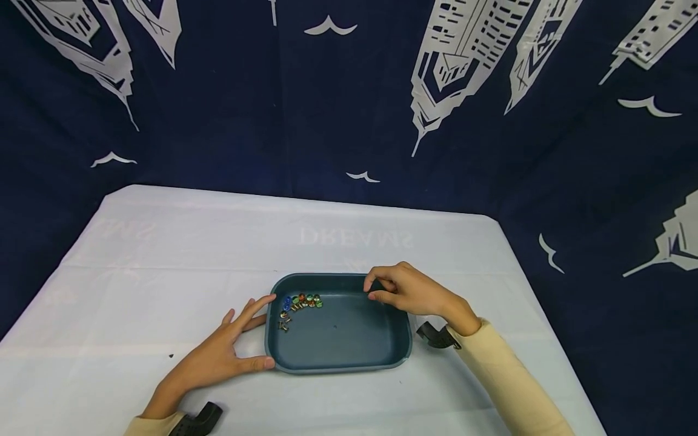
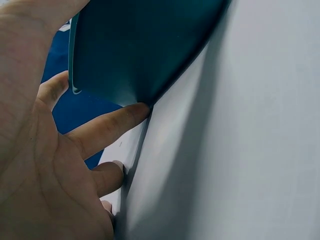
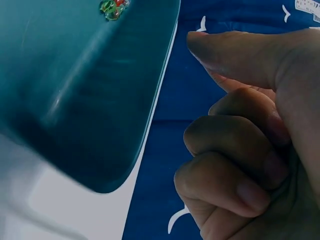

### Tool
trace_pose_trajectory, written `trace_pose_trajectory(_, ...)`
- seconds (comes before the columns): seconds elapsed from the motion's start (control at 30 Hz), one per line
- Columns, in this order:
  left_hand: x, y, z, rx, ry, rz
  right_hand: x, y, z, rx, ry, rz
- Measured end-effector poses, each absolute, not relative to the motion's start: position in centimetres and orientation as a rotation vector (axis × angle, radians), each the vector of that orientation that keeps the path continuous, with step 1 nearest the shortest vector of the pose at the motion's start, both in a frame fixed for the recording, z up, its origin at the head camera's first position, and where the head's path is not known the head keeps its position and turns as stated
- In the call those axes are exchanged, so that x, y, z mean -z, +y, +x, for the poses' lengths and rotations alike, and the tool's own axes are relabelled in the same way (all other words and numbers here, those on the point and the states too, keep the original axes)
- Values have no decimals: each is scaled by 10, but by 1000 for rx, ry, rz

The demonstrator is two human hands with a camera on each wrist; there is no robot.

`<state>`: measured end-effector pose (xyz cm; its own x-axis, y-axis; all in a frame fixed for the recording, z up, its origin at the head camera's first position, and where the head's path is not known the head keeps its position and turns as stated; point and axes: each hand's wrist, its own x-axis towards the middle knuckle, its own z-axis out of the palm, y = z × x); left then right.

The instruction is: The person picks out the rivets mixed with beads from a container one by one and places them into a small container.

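Observation:
A dark teal tray [image 1: 349, 339] lies on the white cloth. Glass marbles in blue, green and amber [image 1: 311, 300] sit together in its far left part, and several small brass-coloured metal pieces [image 1: 284, 325] lie near the left wall. My left hand [image 1: 223, 348] has its fingers spread along the tray's left side, with index finger and thumb touching it. Above the far right rim hovers my right hand [image 1: 406, 287]; its other fingers curl toward the palm in the right wrist view. Its thumb hides the index fingertip there, and I see nothing held.
White cloth [image 1: 163, 290] with faint mirrored lettering covers the table around the tray. A dark blue curtain [image 1: 305, 121] with white building prints hangs behind and at the sides. A tiny dark speck [image 1: 171, 355] lies left of the left hand.

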<state>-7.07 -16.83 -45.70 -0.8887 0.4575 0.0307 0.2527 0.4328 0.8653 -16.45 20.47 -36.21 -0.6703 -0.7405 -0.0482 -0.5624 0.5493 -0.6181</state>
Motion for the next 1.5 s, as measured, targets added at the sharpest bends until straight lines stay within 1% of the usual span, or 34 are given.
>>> trace_pose_trajectory(0.4, 460, -170, -73, -1430, 2483, 608, 367, 177, -172, 760, 2465, -1171)
trace_pose_trajectory(0.83, 460, -168, -71, -1432, 2476, 605, 372, 140, -171, 674, 2407, -1210)
trace_pose_trajectory(1.07, 460, -169, -71, -1428, 2479, 603, 375, 122, -173, 697, 2373, -1277)
trace_pose_trajectory(1.5, 459, -169, -71, -1415, 2477, 599, 393, 93, -174, 656, 2298, -1331)
